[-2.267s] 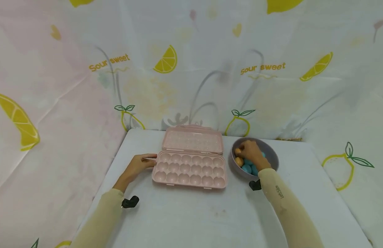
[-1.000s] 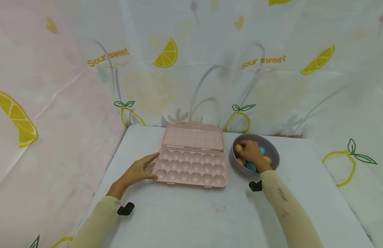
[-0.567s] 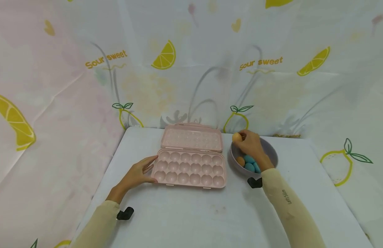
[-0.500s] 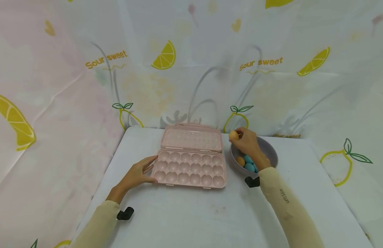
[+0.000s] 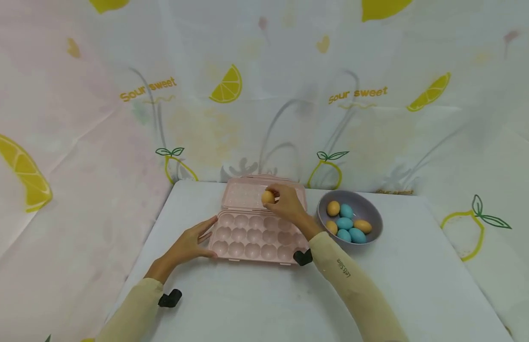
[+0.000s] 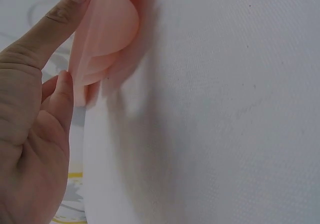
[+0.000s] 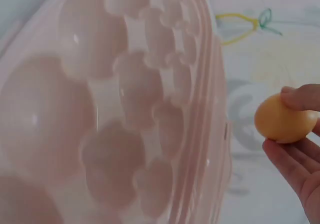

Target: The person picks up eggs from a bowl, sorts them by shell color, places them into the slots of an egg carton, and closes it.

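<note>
In the head view, my right hand (image 5: 287,204) pinches a yellow-orange egg (image 5: 267,197) in front of the raised lid (image 5: 240,194) of a pink egg box. The right wrist view shows thumb and fingers around this egg (image 7: 279,120), beside the tray's round cups (image 7: 42,114). My left hand (image 5: 185,246) rests at the left end of the egg tray (image 5: 252,236), thumb at its front corner and forefinger at its back corner. Close up in the left wrist view, the thumb (image 6: 55,19) lies on the tray's rim. No egg shows in the visible cups; my right arm covers some at the right.
Right of the box stands a grey bowl (image 5: 377,218) with several blue and yellow-orange eggs (image 5: 344,223). Everything sits on a white-covered table (image 5: 247,304). A lemon-print cloth (image 5: 285,137) hangs behind and at the sides.
My right hand has lifted an egg out of the bowl and carried it left over the egg box. My left hand has spread along the tray's left end, then stayed there.
</note>
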`<state>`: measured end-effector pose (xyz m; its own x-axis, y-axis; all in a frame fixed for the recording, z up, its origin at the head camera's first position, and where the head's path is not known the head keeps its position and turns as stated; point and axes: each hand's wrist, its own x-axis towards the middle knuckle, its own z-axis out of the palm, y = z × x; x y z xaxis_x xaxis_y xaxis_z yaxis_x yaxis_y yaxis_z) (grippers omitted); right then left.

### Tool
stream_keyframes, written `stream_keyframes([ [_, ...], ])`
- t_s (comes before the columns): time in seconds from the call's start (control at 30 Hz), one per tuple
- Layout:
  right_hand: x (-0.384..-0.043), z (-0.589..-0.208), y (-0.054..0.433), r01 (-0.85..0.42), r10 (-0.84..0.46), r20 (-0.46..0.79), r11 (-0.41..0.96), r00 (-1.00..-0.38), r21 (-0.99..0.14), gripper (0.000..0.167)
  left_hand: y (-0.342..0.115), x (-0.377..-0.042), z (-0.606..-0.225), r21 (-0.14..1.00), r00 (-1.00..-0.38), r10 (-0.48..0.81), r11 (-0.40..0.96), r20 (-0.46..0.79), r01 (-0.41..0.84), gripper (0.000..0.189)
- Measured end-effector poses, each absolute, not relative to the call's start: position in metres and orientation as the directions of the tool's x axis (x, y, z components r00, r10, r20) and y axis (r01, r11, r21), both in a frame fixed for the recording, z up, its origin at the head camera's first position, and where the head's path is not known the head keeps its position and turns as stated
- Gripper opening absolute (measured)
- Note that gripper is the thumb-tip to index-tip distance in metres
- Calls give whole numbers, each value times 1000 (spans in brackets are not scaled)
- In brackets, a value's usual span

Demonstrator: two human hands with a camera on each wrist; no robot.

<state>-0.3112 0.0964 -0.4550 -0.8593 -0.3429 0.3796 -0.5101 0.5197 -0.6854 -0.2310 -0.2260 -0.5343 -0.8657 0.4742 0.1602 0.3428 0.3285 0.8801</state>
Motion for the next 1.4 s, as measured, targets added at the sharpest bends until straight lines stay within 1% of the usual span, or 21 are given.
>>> stream_keyframes([
  [0.13, -311, -461, 70, -491, -378, 332, 489, -864, -721, 37, -230, -239, -546, 878, -856, 488, 321, 169, 356, 113],
  [0.23, -311, -464, 57, -480, -411, 298, 468, -862, -742, 36, -228, -237, -544, 882, -855, 493, 318, 160, 348, 113],
  [0.33, -311, -467, 45, -483, -429, 290, 458, -855, -747, 35, -228, -236, -541, 879, -862, 490, 344, 131, 329, 115],
  [0.5, -312, -477, 31, -465, -449, 257, 450, -856, -762, 34, -230, -236, -539, 884, -877, 470, 366, 93, 290, 119],
  [0.63, -312, -486, 23, -415, -454, 197, 453, -869, -789, 35, -231, -236, -539, 888, -880, 470, 371, 73, 272, 118],
  [0.73, -310, -492, 17, -402, -455, 177, 464, -873, -789, 34, -232, -237, -540, 890, -879, 473, 373, 62, 263, 117],
  [0.83, -307, -497, 13, -422, -465, 191, 465, -864, -778, 33, -232, -237, -542, 895, -877, 476, 362, 61, 259, 117],
  [0.93, -304, -502, 8, -462, -476, 216, 494, -853, -736, 33, -231, -237, -542, 896, -877, 477, 360, 62, 259, 118],
  [1.07, -303, -506, 3, -484, -480, 224, 532, -848, -694, 31, -231, -236, -542, 892, -882, 469, 378, 46, 247, 118],
  [1.23, -304, -505, -3, -492, -498, 202, 565, -843, -662, 28, -231, -235, -542, 889, -882, 468, 383, 49, 252, 119],
  [1.4, -305, -501, -7, -479, -498, 169, 601, -850, -640, 23, -230, -238, -541, 893, -871, 481, 341, 103, 294, 118],
])
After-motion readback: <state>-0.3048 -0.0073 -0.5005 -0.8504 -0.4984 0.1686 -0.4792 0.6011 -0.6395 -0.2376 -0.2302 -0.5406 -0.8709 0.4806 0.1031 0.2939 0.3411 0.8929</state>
